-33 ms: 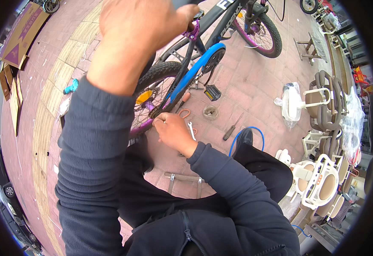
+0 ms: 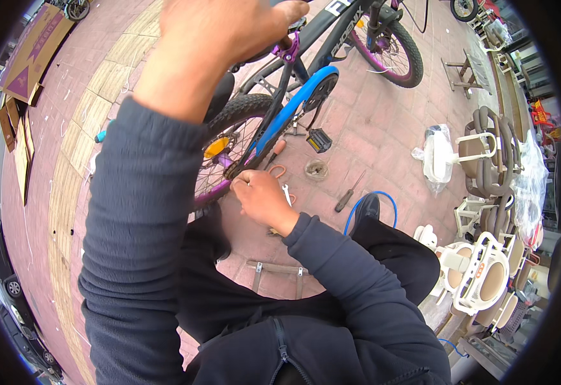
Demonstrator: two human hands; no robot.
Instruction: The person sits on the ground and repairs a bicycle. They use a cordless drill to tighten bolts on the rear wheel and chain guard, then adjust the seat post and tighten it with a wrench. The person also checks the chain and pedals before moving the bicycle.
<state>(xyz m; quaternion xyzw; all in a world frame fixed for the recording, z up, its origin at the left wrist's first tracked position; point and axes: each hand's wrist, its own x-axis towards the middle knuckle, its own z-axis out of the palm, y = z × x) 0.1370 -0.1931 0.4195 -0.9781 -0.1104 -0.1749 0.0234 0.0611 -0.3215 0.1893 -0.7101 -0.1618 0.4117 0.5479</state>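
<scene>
Over the paving, left hand [image 2: 216, 32] grips the bike [image 2: 332, 38] frame, steadying it. Right hand [image 2: 258, 192] pinches something small, unclear what, at the rear wheel [image 2: 229, 151].

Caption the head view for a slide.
Left hand steadies a small bicycle's frame while right hand works at its rear wheel.

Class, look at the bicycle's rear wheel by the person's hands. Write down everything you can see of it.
The rear wheel stands upright on the brick pavement, partly hidden by the left sleeve. It has a black knobbly tyre, a purple rim, thin metal spokes and an orange reflector among the spokes. A blue chain guard runs alongside it. The right hand rests against its lower edge near the rim; the left hand grips the frame above.
</scene>
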